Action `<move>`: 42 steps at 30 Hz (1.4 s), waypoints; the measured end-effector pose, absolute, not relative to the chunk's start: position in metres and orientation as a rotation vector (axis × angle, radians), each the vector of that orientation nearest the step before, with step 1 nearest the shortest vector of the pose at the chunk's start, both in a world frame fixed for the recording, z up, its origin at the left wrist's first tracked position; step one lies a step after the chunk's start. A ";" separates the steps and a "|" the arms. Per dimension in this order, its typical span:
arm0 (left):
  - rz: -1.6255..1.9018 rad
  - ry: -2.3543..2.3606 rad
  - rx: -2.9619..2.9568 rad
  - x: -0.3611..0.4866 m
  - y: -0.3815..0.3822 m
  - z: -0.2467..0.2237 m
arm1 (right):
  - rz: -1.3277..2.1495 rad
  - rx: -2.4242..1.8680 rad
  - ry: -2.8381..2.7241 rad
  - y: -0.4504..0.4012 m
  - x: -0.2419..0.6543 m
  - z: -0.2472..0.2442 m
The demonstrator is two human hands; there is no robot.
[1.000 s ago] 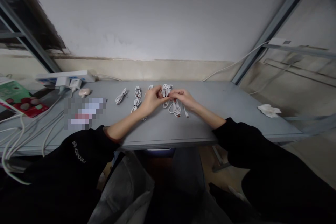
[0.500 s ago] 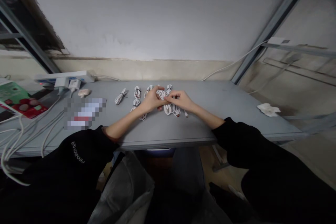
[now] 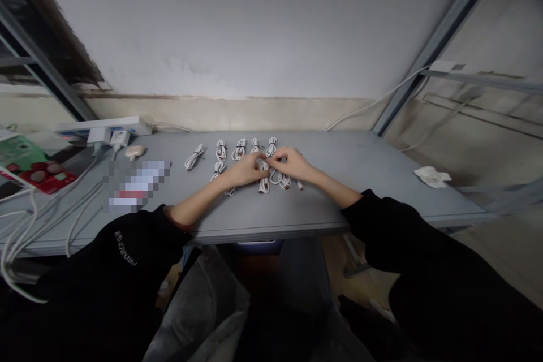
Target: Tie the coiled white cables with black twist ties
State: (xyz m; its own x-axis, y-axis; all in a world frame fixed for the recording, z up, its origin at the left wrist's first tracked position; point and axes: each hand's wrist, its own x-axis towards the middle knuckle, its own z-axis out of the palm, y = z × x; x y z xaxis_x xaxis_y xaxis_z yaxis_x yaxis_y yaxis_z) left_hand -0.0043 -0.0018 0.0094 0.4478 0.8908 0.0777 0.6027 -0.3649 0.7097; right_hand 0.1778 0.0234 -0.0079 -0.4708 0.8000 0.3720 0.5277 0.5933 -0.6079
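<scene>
Over the middle of the table, my left hand (image 3: 246, 169) and my right hand (image 3: 293, 163) meet fingertip to fingertip. Both are closed at the upper end of a coiled white cable (image 3: 264, 182), whose lower loop shows below the fingers. Its top is hidden by them. Just right of it lies another white cable (image 3: 280, 180), partly under my right hand, with a loose plug (image 3: 300, 185) beside it. Behind my hands, several tied white cables sit in a row, among them one bundle (image 3: 272, 146) at the right and one (image 3: 194, 157) at the left.
On the left stand a power strip (image 3: 106, 124) with plugged-in chargers, a pale rounded case (image 3: 134, 151), a blurred-out flat item (image 3: 138, 185) and a red-green box (image 3: 38, 164). Loose white cords hang over the left edge. Crumpled tissue (image 3: 432, 176) lies far right. A wall closes the back.
My hands have come down slightly toward me, lowering the coiled cable. My left fingers have drawn in, uncovering a tied bundle behind them.
</scene>
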 end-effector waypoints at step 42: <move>0.569 1.121 2.147 -0.004 0.000 0.008 | 0.480 -1.556 -2.183 0.032 0.191 -0.007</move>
